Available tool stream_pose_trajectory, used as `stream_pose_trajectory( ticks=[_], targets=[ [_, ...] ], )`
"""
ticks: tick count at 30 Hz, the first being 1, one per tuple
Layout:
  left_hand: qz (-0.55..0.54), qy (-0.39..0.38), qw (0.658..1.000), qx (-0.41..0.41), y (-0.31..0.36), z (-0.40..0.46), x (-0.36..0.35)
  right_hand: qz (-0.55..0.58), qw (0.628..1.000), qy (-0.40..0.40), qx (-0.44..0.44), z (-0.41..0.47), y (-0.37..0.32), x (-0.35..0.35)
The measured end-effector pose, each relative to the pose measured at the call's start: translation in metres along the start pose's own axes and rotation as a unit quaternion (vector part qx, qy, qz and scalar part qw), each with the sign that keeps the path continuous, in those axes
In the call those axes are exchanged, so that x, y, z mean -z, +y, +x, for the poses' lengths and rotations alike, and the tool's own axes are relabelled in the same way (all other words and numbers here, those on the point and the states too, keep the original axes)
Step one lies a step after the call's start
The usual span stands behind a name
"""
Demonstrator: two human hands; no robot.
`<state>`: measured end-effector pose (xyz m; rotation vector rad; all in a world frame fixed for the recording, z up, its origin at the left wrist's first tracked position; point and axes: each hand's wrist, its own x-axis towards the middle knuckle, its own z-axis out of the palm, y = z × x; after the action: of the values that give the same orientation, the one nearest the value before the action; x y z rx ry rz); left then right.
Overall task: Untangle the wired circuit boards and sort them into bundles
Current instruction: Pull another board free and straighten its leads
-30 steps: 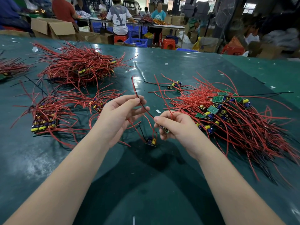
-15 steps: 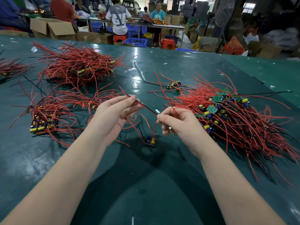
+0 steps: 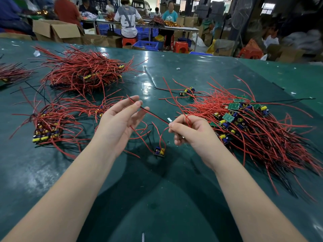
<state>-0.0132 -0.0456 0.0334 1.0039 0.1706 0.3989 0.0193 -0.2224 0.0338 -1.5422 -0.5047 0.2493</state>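
Note:
A big tangled heap of red-wired circuit boards point(image 3: 244, 123) lies on the right of the green table point(image 3: 157, 198). My right hand point(image 3: 188, 131) grips a small bunch of wires with a board tucked in its curled fingers. A black wire point(image 3: 155, 116) runs taut from that hand to my left hand point(image 3: 120, 119), which pinches it between thumb and fingertips. One small board point(image 3: 160, 151) with red wires lies on the table below and between my hands. A sorted bundle point(image 3: 47, 130) lies at the left.
A larger pile of red wires point(image 3: 82, 74) lies at the back left, another point(image 3: 10, 74) at the far left edge. A few loose boards point(image 3: 188, 92) lie behind my hands. Beyond the table are cardboard boxes point(image 3: 56, 32), stools and several people at another bench.
My left hand has slid out along the wire, up and to the left, drawing a black wire straight between both hands. My right hand stays in place.

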Motion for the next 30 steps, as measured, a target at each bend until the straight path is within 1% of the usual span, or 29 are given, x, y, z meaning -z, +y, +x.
stream_pose_trajectory(
  ticks=[3,5,8,11,15,18,20,23,26,30],
  targets=[
    [0.004,0.013,1.0,-0.008,-0.001,0.0,0.0,0.012,1.0,-0.015,0.002,-0.001,-0.002,0.0],
    [0.001,0.016,1.0,-0.009,-0.002,0.0,-0.002,0.043,0.999,-0.026,0.002,-0.001,-0.003,0.0],
    [-0.02,0.012,1.0,0.001,-0.004,-0.001,-0.002,0.099,0.994,-0.049,0.001,-0.003,-0.005,-0.001],
    [-0.039,0.008,0.999,0.014,0.0,0.001,-0.001,0.119,0.992,-0.051,0.0,-0.002,-0.005,-0.001],
    [-0.048,0.018,0.998,0.042,0.003,0.001,0.001,0.086,0.996,-0.035,-0.001,-0.002,-0.004,0.001],
    [-0.086,0.023,0.993,0.078,0.007,0.001,0.003,0.034,0.999,-0.031,0.003,-0.002,-0.004,0.002],
    [-0.105,0.025,0.99,0.092,0.009,0.001,0.003,0.022,0.999,-0.031,0.002,-0.003,-0.004,0.002],
    [-0.114,0.049,0.987,0.106,0.005,0.001,0.0,0.068,0.997,-0.047,0.008,-0.004,-0.004,0.0],
    [-0.117,0.068,0.984,0.113,0.002,0.001,-0.005,0.122,0.989,-0.085,0.019,-0.005,-0.006,-0.001],
    [-0.108,0.067,0.986,0.107,0.003,0.001,-0.005,0.147,0.983,-0.113,0.01,-0.004,-0.007,-0.002]
  ],
)
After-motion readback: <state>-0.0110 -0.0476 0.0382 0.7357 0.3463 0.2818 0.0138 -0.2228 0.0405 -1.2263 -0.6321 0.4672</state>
